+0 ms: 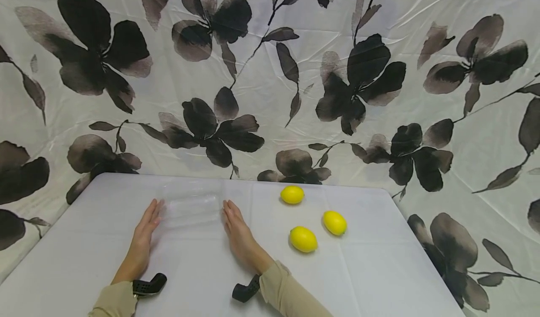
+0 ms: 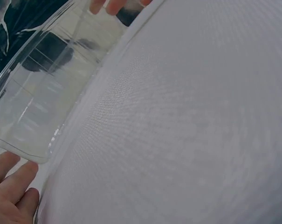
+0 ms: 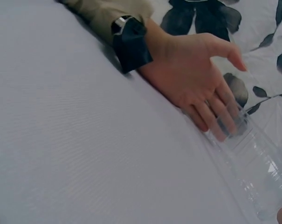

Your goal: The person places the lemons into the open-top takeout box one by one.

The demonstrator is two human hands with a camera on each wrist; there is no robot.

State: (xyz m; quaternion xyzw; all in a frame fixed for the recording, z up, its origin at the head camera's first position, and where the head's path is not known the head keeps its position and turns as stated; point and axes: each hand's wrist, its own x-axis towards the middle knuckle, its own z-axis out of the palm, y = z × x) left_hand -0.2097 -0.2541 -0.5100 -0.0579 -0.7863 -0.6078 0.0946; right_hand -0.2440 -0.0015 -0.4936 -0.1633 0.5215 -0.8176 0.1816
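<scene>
A clear plastic container (image 1: 194, 209) with ridged walls sits near the table's back edge. My left hand (image 1: 143, 237) stands at its left end, fingers stretched forward. In the left wrist view, those fingertips (image 2: 20, 179) are right at the container's lower edge. My right hand (image 1: 242, 237) flanks the opposite end, fingers extended and palm facing inward. In the right wrist view, the left hand's fingers (image 3: 218, 114) lie along the end of the see-through wall, thumb spread away. Only a fingertip of the right hand shows there, in the lower corner.
Three yellow lemons lie to the right of the right hand: a back one (image 1: 292, 194), a right one (image 1: 335, 222) and a near one (image 1: 303, 239). A white cloth covers the table (image 1: 371, 270). Behind it hangs a floral curtain (image 1: 278, 96).
</scene>
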